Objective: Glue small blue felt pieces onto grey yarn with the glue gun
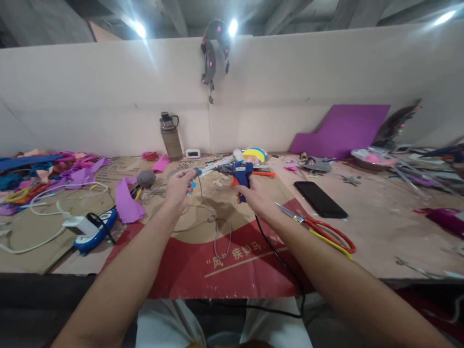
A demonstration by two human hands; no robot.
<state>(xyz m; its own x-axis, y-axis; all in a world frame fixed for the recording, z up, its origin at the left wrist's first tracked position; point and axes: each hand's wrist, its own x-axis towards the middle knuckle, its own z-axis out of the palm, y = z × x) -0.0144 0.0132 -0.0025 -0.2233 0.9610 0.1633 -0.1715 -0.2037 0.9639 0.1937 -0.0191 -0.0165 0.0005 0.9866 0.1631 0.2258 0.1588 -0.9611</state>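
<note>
My right hand (253,192) is wrapped round the grip of a blue hot glue gun (245,175) with an orange trigger, its nozzle pointing left. A black cord (281,261) runs from it down over the table's front edge. My left hand (180,187) pinches a small teal piece (198,171) just left of the nozzle. Whether nozzle and piece touch, I cannot tell. Grey yarn (211,217) hangs below the piece and lies in loose loops on the printed cardboard (174,270). A small blue star (194,184) shows by my left fingertips.
Red-handled scissors (328,232) and a black phone (321,199) lie right of my right arm. At left are a blue power strip (96,234), a grey yarn ball (146,179) and felt scraps (78,169). A bottle (171,140) stands against the back panel (108,96).
</note>
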